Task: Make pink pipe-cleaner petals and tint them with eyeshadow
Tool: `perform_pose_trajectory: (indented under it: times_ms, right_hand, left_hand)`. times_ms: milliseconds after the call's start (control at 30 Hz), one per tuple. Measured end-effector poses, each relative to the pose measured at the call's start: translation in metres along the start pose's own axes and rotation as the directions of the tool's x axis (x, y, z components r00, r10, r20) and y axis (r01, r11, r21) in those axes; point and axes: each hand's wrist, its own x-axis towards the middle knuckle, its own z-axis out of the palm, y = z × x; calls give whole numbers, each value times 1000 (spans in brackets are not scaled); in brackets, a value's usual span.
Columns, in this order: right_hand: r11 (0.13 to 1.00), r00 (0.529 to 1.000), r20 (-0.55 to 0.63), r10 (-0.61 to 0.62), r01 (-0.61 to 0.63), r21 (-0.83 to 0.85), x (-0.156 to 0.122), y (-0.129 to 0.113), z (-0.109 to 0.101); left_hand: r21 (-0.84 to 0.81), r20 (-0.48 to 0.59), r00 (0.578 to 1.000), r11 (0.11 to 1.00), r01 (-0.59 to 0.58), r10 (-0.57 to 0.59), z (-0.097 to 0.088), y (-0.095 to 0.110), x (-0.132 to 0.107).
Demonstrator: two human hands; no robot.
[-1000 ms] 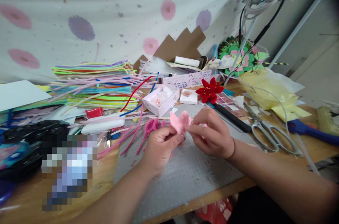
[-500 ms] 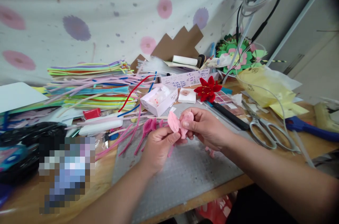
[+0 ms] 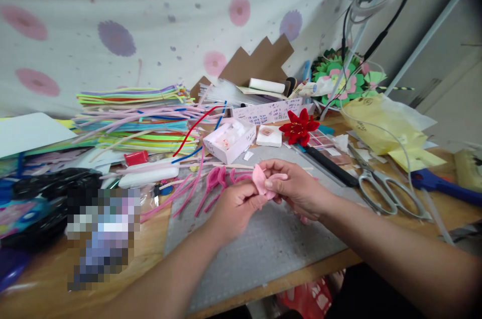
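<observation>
A white curtain [image 3: 188,12] printed with pink and purple flowers hangs behind a wooden table [image 3: 143,279], on which a gray cutting mat [image 3: 222,279] lies at the near edge.

In the head view, the person's two bare hands meet above the middle of the mat. Between them is a fuzzy pink petal piece [image 3: 259,179], with one rounded petal standing up and a curled part to the right of it. The fingers of the left hand [image 3: 235,211] are closed in a pinch at the low end of the piece. The fingers of the right hand [image 3: 295,186] are also drawn together, thumb and forefinger pressed on the curled part; the other fingers are bent and partly hidden.

On the far left part of the mat lie looped dark-pink stems [image 3: 214,178], just beside the left hand. Beyond the mat stand a white box [image 3: 234,144] with clear plastic in it and, to its right, a small white block [image 3: 269,136]. A red flower [image 3: 299,128] with yellow stamens rests past the mat's far edge, near a black-handled tool [image 3: 331,167]. Silver scissors [image 3: 391,198] lie to the right of the mat, with a yellow plastic bag [image 3: 384,128] farther back. To the mat's far left are stacked bundles of colored pipe cleaners [image 3: 146,143], and left of the mat a black plastic bag [image 3: 48,183]; a patch nearby is pixelated, hiding what lies there.
</observation>
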Motion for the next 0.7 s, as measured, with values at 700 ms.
perform_pose_trajectory:
  times_ms: [700]
  right_hand:
    - [953,989,-128,70,-104,-285,-12,-5,-37]
  left_hand:
    - [722,-523,831,615,317,187,-105,2,-155]
